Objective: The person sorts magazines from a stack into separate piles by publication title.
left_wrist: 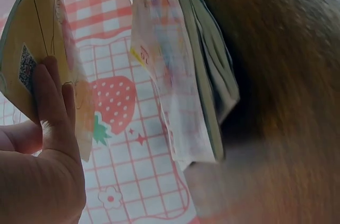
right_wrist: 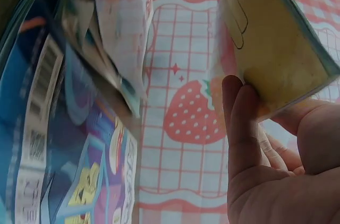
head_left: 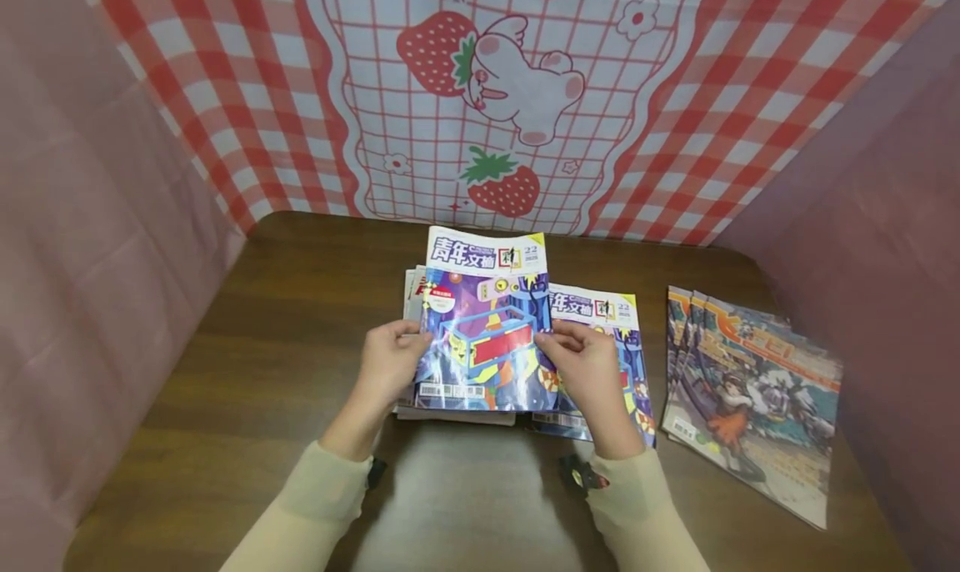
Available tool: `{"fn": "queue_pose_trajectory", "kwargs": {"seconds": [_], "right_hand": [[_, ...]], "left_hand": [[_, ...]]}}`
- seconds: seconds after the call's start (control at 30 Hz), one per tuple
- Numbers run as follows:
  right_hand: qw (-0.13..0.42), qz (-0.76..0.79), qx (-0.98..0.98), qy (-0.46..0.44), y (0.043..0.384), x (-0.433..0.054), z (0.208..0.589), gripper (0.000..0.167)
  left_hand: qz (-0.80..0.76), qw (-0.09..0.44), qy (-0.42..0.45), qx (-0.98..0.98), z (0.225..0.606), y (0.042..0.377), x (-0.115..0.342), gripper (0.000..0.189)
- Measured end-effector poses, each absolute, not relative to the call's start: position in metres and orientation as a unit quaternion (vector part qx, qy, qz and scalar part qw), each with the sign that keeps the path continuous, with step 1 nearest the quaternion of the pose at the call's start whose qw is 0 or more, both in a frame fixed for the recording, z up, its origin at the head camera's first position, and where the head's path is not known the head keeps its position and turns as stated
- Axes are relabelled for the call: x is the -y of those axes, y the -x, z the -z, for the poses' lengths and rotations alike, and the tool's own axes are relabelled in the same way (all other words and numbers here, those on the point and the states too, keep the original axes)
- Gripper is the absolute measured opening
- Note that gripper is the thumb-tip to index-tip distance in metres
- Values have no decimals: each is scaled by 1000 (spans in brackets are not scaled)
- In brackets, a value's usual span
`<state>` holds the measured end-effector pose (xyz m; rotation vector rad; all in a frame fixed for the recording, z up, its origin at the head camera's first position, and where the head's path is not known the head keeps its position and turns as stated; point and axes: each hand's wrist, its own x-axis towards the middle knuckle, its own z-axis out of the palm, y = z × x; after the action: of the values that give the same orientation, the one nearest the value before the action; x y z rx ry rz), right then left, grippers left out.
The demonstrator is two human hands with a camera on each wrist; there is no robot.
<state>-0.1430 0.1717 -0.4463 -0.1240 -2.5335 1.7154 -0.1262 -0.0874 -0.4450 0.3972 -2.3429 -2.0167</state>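
A magazine with a purple and blue cover (head_left: 487,338) is held up by both hands, one at each side edge. My left hand (head_left: 392,357) pinches its left edge, thumb on the front cover and fingers behind. On the right edge my right hand (head_left: 588,368) pinches it the same way. The wrist views show its yellowish back cover (left_wrist: 24,49), with the fingers lying against it. Below the held magazine lies a stack of magazines (head_left: 457,416), mostly hidden. Another magazine with the same cover (head_left: 633,363) lies to the right, partly behind my right hand.
Several magazines with an illustrated cover (head_left: 772,405) lie fanned at the right of the brown table (head_left: 285,372). A red and white checked cloth with strawberries (head_left: 652,122) hangs at the table's back edge. Pinkish cloth (head_left: 97,222) hangs at both sides.
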Motion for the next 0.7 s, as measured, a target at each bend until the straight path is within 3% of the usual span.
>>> {"fn": "queue_pose_trajectory", "kwargs": {"seconds": [0.37, 0.7], "right_hand": [[-51, -600, 798, -5, 146, -159, 445, 50], [-48, -605, 795, -26, 147, -139, 449, 49]], "left_hand": [[659, 14, -153, 737, 446, 124, 109, 24], [656, 24, -170, 735, 447, 117, 127, 25]]}}
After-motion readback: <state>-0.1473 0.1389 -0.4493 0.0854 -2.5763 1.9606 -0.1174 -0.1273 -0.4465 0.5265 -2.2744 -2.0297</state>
